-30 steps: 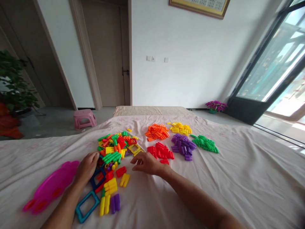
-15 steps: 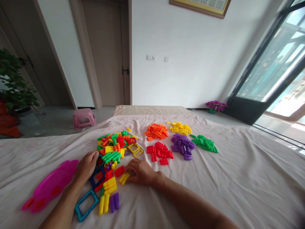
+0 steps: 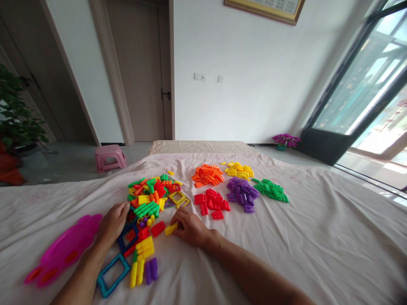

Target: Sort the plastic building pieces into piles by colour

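Observation:
My right hand (image 3: 190, 226) rests on the bed sheet (image 3: 318, 237) with its fingers pinched on a yellow tube block (image 3: 171, 229). My left hand (image 3: 114, 222) lies curled at the near left edge of the mixed pile of coloured blocks (image 3: 152, 197), over a dark blue square frame (image 3: 127, 237); I cannot see anything held in it. A red block (image 3: 158, 228) lies just left of the yellow one. Sorted heaps lie farther back: red (image 3: 212, 202), orange (image 3: 207, 175), yellow (image 3: 240, 170), purple (image 3: 242, 194), green (image 3: 271, 190).
A magenta plastic lid (image 3: 62, 250) lies at the left of the bed. A teal square frame (image 3: 110, 275) and yellow and purple tubes (image 3: 143, 270) lie near me. A pink stool (image 3: 110, 156), a potted plant (image 3: 15, 114) and a glass door (image 3: 365, 93) surround the bed.
My right hand drew back from beside the red heap toward me, reached the yellow block near the red one and pinched it. My left hand stayed put.

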`<state>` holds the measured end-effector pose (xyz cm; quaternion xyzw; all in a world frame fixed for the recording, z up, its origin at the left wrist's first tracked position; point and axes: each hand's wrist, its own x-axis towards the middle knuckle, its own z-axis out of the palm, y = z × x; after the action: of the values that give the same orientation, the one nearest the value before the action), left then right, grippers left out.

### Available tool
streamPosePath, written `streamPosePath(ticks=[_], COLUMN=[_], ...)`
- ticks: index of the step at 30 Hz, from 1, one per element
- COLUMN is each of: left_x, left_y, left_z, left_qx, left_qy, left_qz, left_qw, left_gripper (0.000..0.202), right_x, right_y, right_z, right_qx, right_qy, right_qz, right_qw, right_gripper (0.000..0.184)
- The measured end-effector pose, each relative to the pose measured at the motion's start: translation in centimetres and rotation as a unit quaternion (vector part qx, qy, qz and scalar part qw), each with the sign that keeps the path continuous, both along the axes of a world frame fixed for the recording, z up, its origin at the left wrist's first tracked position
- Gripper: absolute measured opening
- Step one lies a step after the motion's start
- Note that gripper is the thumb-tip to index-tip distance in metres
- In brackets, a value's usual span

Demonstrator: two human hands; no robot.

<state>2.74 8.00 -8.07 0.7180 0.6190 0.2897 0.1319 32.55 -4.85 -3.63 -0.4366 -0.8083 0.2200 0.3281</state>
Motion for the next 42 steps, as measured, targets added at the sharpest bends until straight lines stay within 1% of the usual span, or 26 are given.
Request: streamPosePath(ticks=[3, 5, 9, 11, 13, 15, 17, 19, 22, 25, 27, 33, 39, 40, 42], left_x=[0.0, 0.0, 0.0, 0.0, -0.1, -0.1, -0.2, -0.2, -0.2, -0.1, -0.1, 0.0, 0.0, 0.0, 0.0], left_y=[0.0, -0.1, -0.1, -0.1, -0.1, 0.0, 0.1, 0.1, 0.1, -0.1, -0.2, -0.2, -0.1, -0.1, -0.1], left_z=[0.1, 0.2, 0.2, 0.2, 0.2, 0.1, 0.1, 0.1, 0.2, 0.4, 0.5, 0.5, 0.5, 0.5, 0.5], left_qx=[-0.001, -0.001, 0.002, 0.006, 0.009, 0.012, 0.012, 0.011, 0.009, 0.008, 0.007, 0.006, 0.013, 0.015, 0.016], left_qy=[0.000, 0.000, -0.001, -0.002, -0.003, -0.004, -0.005, -0.004, -0.005, -0.006, -0.007, -0.010, -0.015, -0.015, -0.016], left_qz=[0.003, 0.004, 0.005, 0.004, 0.003, 0.003, 0.001, 0.000, 0.000, 0.000, 0.002, 0.001, 0.000, 0.001, 0.002], left_qw=[1.000, 1.000, 1.000, 1.000, 1.000, 1.000, 1.000, 1.000, 1.000, 1.000, 1.000, 1.000, 1.000, 1.000, 1.000], left_gripper=[0.048, 0.048, 0.045, 0.043, 0.042, 0.042, 0.042, 0.044, 0.044, 0.044, 0.044, 0.043, 0.039, 0.038, 0.038], right_x=[0.2, 0.3, 0.6, 0.7, 1.1, 1.7, 2.5, 3.6, 5.2, 6.5, 7.1, 8.5, 10.5, 10.9, 11.8], right_y=[0.0, 0.1, 0.2, 0.2, 0.4, 0.7, 1.2, 1.8, 2.8, 3.6, 4.0, 4.5, 4.7, 4.7, 4.9], right_z=[-0.2, -0.3, -0.2, 0.1, 0.5, 0.8, 1.0, 0.9, 0.3, -0.1, 0.0, 1.4, 2.2, 2.4, 3.0], right_qx=[-0.015, -0.027, -0.035, -0.030, -0.026, -0.026, -0.032, -0.042, -0.059, -0.070, -0.070, -0.052, -0.108, -0.114, -0.106], right_qy=[0.025, 0.030, 0.030, 0.032, 0.036, 0.046, 0.073, 0.115, 0.187, 0.265, 0.309, 0.357, 0.411, 0.426, 0.480], right_qz=[-0.044, -0.056, -0.044, -0.033, -0.036, -0.066, -0.113, -0.149, -0.176, -0.206, -0.224, -0.242, -0.256, -0.257, -0.249], right_qw=[0.999, 0.998, 0.998, 0.998, 0.998, 0.996, 0.990, 0.981, 0.965, 0.939, 0.922, 0.901, 0.868, 0.860, 0.834], right_gripper=[0.021, 0.022, 0.029, 0.026, 0.021, 0.020, 0.019, 0.019, 0.019, 0.023, 0.025, 0.029, 0.032, 0.033, 0.035])
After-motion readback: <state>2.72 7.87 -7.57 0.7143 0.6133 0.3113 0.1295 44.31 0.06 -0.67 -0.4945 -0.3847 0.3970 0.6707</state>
